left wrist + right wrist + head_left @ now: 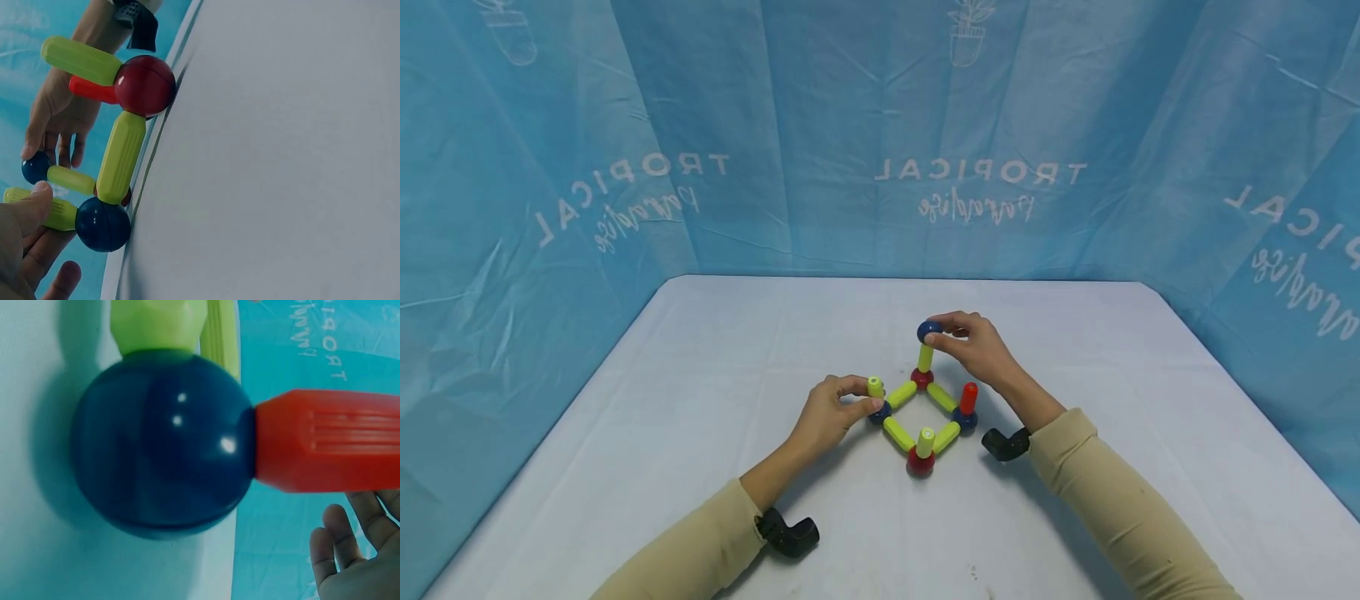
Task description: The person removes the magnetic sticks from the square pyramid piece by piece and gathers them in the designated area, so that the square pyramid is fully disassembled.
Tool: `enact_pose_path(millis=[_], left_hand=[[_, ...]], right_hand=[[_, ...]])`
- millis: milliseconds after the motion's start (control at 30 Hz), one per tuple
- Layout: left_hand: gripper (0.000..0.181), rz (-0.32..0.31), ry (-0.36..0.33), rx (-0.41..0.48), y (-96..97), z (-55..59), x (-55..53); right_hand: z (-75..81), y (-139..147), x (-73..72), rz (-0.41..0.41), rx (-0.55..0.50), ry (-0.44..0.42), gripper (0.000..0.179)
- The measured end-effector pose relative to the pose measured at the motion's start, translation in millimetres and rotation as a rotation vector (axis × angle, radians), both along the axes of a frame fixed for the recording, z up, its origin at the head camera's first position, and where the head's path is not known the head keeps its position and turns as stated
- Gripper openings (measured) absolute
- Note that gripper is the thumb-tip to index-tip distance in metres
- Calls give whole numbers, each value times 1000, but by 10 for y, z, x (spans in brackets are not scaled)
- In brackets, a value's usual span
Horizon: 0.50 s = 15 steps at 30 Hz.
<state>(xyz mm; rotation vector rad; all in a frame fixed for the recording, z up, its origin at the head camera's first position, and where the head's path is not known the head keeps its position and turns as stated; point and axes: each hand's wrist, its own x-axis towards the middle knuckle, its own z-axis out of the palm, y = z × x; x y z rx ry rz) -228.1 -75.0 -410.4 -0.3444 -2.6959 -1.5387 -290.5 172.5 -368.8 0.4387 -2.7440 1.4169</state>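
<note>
A square frame of yellow-green magnetic rods, with one rod (898, 434) at the left front, lies on the table. Its corners are a near red ball (921, 463), a far red ball (922, 380), a left blue ball (103, 225) and a right blue ball (162, 444). My left hand (829, 414) pinches the upright yellow-green rod (59, 214) on the left blue ball. At the far corner, my right hand (976, 348) holds another blue ball (928, 331) between thumb and fingers, atop an upright yellow-green rod (925, 358). A red rod (969, 397) rises from the right corner.
White cloth covers the table (760, 333). Blue printed curtains (850, 100) hang behind it and along both sides. Each wrist bears a black camera mount, the right mount (1006, 444) close beside the frame's right corner. Another upright yellow-green rod (926, 442) tops the near red ball.
</note>
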Motion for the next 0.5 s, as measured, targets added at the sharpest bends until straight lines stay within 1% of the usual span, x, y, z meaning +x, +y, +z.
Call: enact_pose_path(millis=[100,133,167,233,333,367,500], left_hand=[[22,-1,8,-4,-16,-2,23],[24,-6,7,10,-22,32,46],[26,-10,12,26,-38,39,46],[32,-22,18,63,-70,51,15],[36,-52,35,112,-104,69,-92],[36,-58,37,108,-113,39,-162],[33,-93,10,30,-52,41,-374]], right_hand=[[2,-3,12,17,-3,-4,43],[-1,-3,12,20,-1,-5,43],[-3,-3,12,20,3,-7,43],[-8,-2,8,19,7,-5,43],[-6,-5,4,15,19,4,43],[-2,-8,7,15,21,6,43],[10,-26,23,18,29,12,42]])
